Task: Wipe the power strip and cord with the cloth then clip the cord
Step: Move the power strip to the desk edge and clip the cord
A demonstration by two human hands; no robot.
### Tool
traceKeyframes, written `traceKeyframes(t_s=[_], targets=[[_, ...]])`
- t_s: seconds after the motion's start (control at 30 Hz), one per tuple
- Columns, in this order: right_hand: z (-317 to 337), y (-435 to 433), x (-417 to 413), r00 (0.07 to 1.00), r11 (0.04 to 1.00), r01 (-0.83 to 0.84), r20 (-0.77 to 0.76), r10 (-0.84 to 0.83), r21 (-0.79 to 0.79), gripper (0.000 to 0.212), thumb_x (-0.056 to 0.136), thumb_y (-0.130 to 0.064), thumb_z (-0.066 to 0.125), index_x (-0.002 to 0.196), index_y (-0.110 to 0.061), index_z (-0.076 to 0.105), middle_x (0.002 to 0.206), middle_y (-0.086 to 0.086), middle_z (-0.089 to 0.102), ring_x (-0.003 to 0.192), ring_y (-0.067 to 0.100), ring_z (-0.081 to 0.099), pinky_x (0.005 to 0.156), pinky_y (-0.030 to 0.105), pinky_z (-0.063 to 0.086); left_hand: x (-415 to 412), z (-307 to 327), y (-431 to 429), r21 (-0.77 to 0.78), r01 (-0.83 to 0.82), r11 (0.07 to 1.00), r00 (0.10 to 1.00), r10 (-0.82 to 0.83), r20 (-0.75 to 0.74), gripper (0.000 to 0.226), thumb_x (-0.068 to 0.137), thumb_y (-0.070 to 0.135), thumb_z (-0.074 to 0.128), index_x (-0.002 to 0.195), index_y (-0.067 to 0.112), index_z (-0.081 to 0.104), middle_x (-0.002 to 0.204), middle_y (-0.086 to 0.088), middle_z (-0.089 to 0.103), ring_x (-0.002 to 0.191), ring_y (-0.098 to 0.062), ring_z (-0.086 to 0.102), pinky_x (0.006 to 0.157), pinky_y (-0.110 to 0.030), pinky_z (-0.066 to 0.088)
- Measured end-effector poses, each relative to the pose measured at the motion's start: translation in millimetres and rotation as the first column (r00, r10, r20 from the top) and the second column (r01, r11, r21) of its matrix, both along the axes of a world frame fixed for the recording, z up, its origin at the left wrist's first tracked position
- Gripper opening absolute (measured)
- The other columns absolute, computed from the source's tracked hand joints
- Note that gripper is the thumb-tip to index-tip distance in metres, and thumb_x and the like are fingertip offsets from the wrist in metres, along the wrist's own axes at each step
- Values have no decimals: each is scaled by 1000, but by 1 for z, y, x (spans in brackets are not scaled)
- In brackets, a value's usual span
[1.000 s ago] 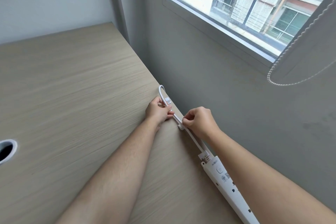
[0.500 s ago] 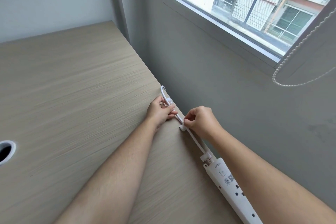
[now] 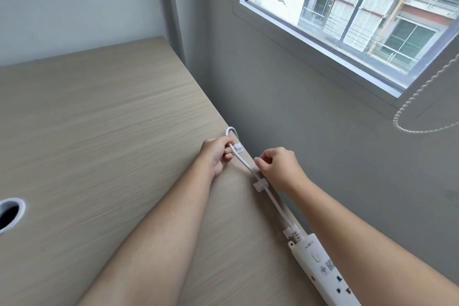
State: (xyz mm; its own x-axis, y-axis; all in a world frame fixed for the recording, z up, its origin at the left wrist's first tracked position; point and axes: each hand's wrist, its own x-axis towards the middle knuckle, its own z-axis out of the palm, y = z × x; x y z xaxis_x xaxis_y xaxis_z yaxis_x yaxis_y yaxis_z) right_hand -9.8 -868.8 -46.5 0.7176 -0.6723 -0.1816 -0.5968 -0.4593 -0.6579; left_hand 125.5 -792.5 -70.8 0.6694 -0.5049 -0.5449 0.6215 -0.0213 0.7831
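A white power strip lies along the desk's right edge by the wall. Its white cord runs up the edge through a white clip and another clip near the strip. The cord then loops over the edge at the far end. My left hand pinches the cord beside a clear clip. My right hand has its fingers closed over the cord just past the middle clip. No cloth is in view.
The wooden desk meets a grey wall on the right. A round cable hole sits at the desk's left. A window and a beaded blind chain hang above right.
My left hand has shifted slightly along the cord toward the clear clip. My right hand has lifted a little off the middle clip, which now shows fully.
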Motion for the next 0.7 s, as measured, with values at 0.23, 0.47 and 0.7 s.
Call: traceKeyframes(t_s=[0.23,0.47,0.7], targets=[[-1,-4,57,998,997,59,2,-59,52,21,77,-20,67,80,1,70,84,18,72,63,20,52,58,25,42,18,-2,-7,20,31,999,998,-32,48,26,89,-2,50,64,5,51,60,-5,36,25,-2,31,29,-12,24],[-3,-7,75,993,995,93,-81,-90,41,22,62,-19,72,64,-4,56,63,11,51,57,21,41,49,25,33,36,-11,-8,-17,17,1000,995,-15,103,27,92,2,53,65,8,51,65,-5,41,27,0,33,29,-13,24],[-5,-14,69,998,990,69,-3,-70,124,20,67,-15,69,67,5,66,67,21,68,58,22,53,61,36,52,41,-20,-18,72,59,996,959,-76,273,22,89,1,59,70,10,52,63,-5,49,28,2,46,37,-9,42]])
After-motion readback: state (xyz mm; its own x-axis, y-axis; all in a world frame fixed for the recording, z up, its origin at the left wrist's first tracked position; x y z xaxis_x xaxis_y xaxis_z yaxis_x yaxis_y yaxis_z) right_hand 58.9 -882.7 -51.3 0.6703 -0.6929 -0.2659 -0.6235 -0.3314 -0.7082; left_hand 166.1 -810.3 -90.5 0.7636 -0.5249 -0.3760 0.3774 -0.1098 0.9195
